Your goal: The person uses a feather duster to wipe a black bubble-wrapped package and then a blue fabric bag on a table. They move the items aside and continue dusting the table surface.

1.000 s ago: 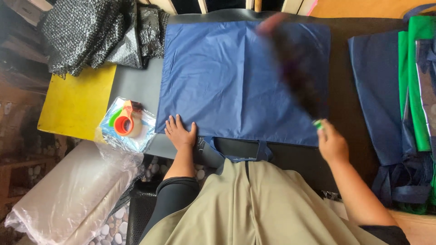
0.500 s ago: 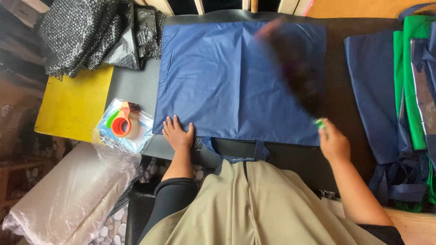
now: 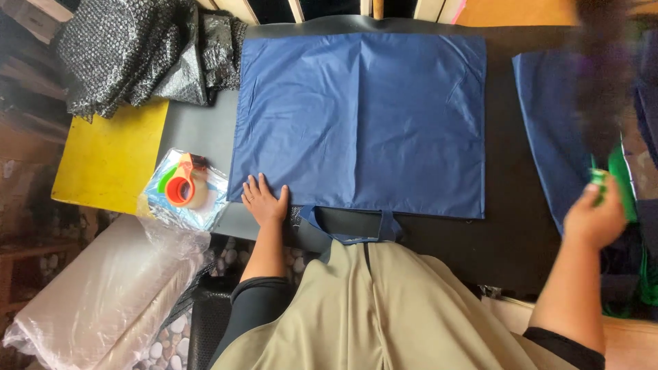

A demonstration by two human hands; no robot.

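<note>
Left hand: the left hand is laid flat, fingers spread, on the near left corner of the blue bag; nothing is gripped by it.
Right hand: the right hand is raised at the right side, well apart from the left hand, and is closed around a green handle.
Brush: a dark, blurred brush head is seen above the green handle, over the right edge of the table; its detail cannot be told because of the blur.
Blue bag: the blue bag is spread flat in the middle of the dark table, with its handles hanging over the near edge, against the person's beige garment.
Second stack: more blue fabric is laid at the right, beside the flat bag but apart from it, with green material seen lower right.
Tape dispenser: an orange and green tape dispenser is set on a clear plastic packet, just left of the left hand.
Yellow board: a yellow board is placed at the left of the table.
Black wrap: crumpled black bubble wrap is piled at the far left corner.
Clear roll: a roll wrapped in clear plastic is seen below the table edge, lower left.
</note>
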